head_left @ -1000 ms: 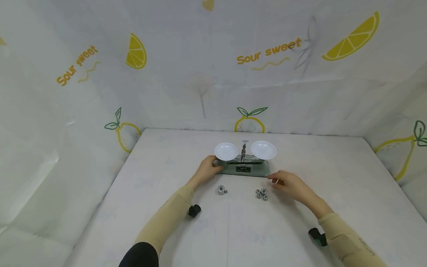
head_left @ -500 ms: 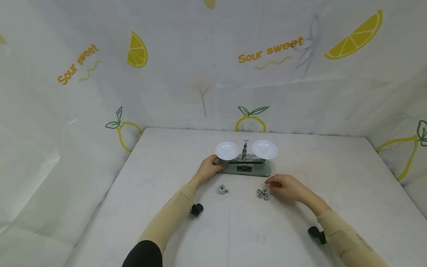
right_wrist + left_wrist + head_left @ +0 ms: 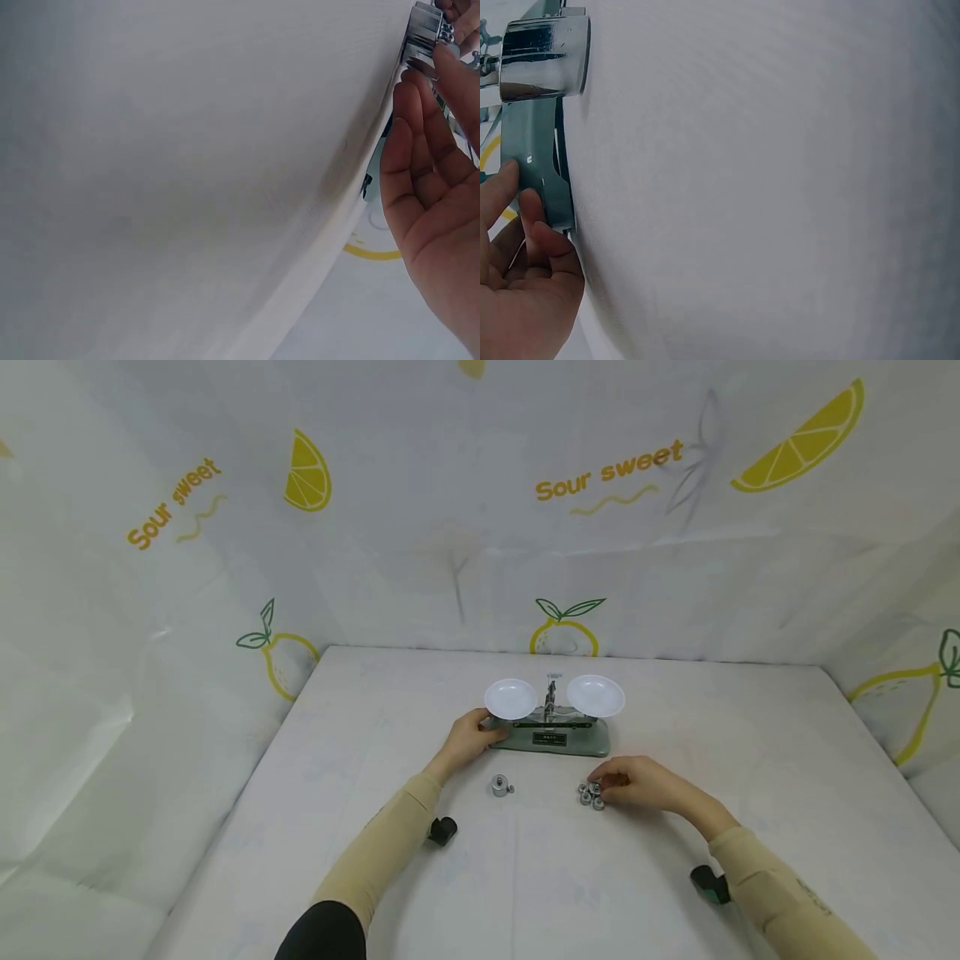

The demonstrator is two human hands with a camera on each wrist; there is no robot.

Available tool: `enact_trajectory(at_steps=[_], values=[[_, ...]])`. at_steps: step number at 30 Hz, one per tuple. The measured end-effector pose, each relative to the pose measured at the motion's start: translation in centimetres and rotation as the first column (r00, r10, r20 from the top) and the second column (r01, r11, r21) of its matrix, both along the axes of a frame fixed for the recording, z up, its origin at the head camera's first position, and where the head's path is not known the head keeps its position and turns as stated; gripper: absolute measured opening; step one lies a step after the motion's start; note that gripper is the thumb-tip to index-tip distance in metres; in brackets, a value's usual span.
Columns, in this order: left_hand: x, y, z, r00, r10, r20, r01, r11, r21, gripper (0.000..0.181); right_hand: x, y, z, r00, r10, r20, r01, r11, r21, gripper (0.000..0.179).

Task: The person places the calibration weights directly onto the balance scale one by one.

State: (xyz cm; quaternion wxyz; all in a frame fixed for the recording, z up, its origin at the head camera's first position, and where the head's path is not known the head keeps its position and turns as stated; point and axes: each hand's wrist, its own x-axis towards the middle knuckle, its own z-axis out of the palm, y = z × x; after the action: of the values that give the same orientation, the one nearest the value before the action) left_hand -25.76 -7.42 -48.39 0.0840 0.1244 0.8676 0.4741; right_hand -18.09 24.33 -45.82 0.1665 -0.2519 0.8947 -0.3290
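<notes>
A green-based balance scale point(image 3: 570, 743) with two white pans stands toward the back of the table. My left hand point(image 3: 462, 742) grips the left end of its base; in the left wrist view the fingers and thumb bracket the green base end point(image 3: 536, 161). My right hand point(image 3: 637, 782) is at a cluster of several small metal weights point(image 3: 585, 798), its index finger and thumb tips on either side of one weight. I cannot tell whether they pinch it. In the right wrist view the fingertips point(image 3: 409, 94) overlap shiny metal at the upper right.
A larger metal weight point(image 3: 499, 786) stands with a tiny one beside it, in front of the scale's left end. The white-covered table point(image 3: 420, 689) meets a lemon-printed backdrop point(image 3: 375, 568) at the back and sides.
My right hand has moved from the scale's right front corner toward me and left, down to the cluster of weights. The left hand stays on the scale's base.
</notes>
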Motion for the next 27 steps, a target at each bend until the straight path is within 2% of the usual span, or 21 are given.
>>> enact_trajectory(at_steps=[15, 27], values=[[0.1, 0.1, 0.6, 1.0, 0.017, 0.002, -0.017, 1.0, -0.002, 0.047, 0.1, -1.0, 1.1, 0.996, 0.037, -0.079, -0.031, 0.996, 0.085, 0.019], [0.2, 0.1, 0.0, 1.0, 0.018, 0.008, -0.018, 1.0, -0.018, 0.049, 0.4, -1.2, 1.7, 0.995, -0.037, -0.092, 0.048, 0.991, 0.122, 0.017]])
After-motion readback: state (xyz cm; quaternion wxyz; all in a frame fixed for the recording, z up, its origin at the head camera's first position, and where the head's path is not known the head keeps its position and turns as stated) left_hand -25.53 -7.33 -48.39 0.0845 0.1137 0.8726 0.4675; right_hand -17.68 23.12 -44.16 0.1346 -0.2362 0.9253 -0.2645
